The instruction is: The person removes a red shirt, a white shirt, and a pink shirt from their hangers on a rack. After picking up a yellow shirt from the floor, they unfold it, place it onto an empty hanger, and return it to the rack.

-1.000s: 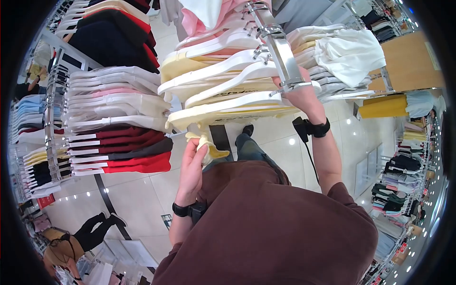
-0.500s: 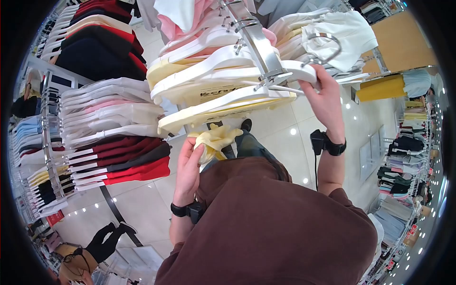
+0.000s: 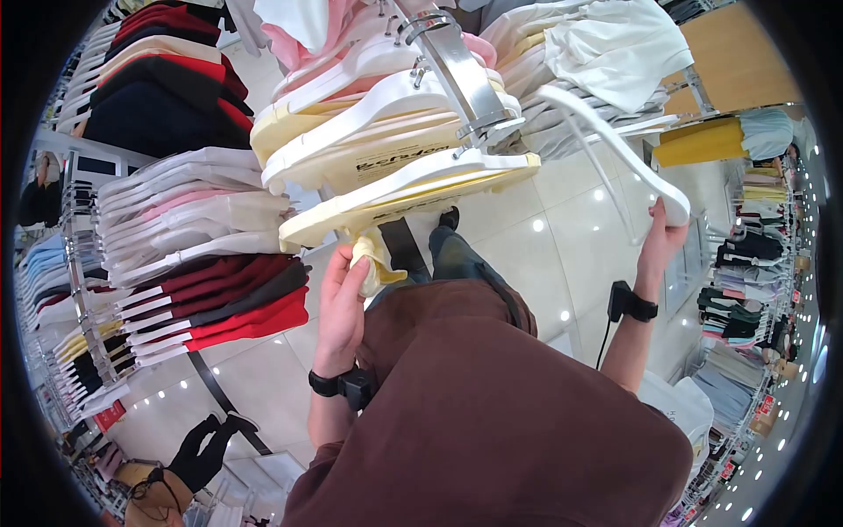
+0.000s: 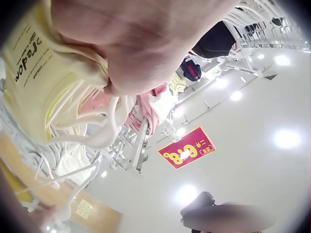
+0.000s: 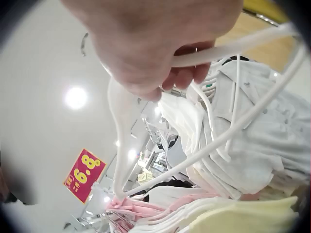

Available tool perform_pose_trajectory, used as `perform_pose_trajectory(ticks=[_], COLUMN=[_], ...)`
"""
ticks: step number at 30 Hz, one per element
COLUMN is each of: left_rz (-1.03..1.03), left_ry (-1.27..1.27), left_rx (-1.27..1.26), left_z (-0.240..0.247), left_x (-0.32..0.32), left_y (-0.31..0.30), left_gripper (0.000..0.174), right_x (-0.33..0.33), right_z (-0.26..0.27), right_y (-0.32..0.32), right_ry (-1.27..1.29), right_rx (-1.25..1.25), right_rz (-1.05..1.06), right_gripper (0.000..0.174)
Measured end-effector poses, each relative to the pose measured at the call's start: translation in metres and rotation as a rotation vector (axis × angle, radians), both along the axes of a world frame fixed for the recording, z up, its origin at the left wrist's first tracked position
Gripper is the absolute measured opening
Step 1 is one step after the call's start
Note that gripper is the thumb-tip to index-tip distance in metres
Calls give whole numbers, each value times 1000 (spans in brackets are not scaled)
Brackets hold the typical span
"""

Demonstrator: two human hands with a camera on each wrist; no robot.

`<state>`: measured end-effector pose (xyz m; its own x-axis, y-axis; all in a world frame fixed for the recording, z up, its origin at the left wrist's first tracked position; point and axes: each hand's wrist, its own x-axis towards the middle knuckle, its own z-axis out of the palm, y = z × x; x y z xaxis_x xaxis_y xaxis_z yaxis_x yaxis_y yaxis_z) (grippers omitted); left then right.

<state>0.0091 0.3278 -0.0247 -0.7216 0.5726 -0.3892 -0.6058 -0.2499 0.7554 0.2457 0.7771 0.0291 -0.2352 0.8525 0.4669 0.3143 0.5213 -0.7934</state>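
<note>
My left hand [image 3: 339,307] pinches a bunched piece of pale yellow cloth [image 3: 376,265] just below the front yellow shirt [image 3: 351,215] on the rail. Out to the right, my right hand [image 3: 659,249] grips one end of a bare white hanger [image 3: 606,133], held clear of the rail. In the right wrist view the fingers [image 5: 187,77] are curled round the hanger's white bar [image 5: 233,48]. The left wrist view shows the left hand [image 4: 141,43] against a yellow shirt with dark lettering [image 4: 39,73].
A metal rail [image 3: 452,70] holds yellow, pink and white garments. White and dark red clothes [image 3: 219,281] hang at the left, and a white garment [image 3: 615,61] at the back right. Another person [image 3: 158,496] is at the lower left, above pale floor tiles.
My right hand has moved from the rail's end outward and down to the right, taking the white hanger away with it. My left hand still pinches the yellow cloth, whose shape has changed.
</note>
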Motion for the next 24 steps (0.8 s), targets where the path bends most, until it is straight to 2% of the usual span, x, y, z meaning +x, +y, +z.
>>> perform_pose_trajectory(ticks=[2,3,5,6,8,12,14,15,16,18,20,22,23,24], left_rz=[22,19,122,117,123,100,117,119,95,67,22,19,-24,-67], left_ry=[-48,-52,-256,-257,-248,-221,-224,-219,-233,-244,-269,-283,-313,-344], left_rx=[34,28,106,97,146,191,226,225,266,310,462,443,448,454], left_z=[3,7,35,39,47,70,75,79,82,83,82,90,93,95], left_x=[-1,-1,-1,-1,2,6,9,9,9,12,18,24,25,26], left_y=[1,2,11,11,9,13,14,15,17,23,29,38,42,45], left_gripper=[24,24,39,39,51,54,57,57,60,63,68,70,74,77], right_x=[11,17,31,33,26,-1,-18,-28,-35,-51,-68,-83,-89,-96], right_z=[-2,-3,-3,-4,0,15,34,45,45,43,49,52,51,47], right_y=[-8,-10,-16,-20,-36,-56,-77,-84,-89,-96,-111,-124,-129,-138], right_ry=[88,85,199,201,544,643,731,687,690,764,791,932,936,938], right_rx=[-233,-239,-623,-631,-780,-889,-1001,-998,-998,-996,-964,-1018,-1075,-1074], right_rz=[47,43,457,451,722,811,663,579,582,837,834,761,774,774], right_gripper=[19,19,24,24,35,49,51,54,54,54,53,61,53,53])
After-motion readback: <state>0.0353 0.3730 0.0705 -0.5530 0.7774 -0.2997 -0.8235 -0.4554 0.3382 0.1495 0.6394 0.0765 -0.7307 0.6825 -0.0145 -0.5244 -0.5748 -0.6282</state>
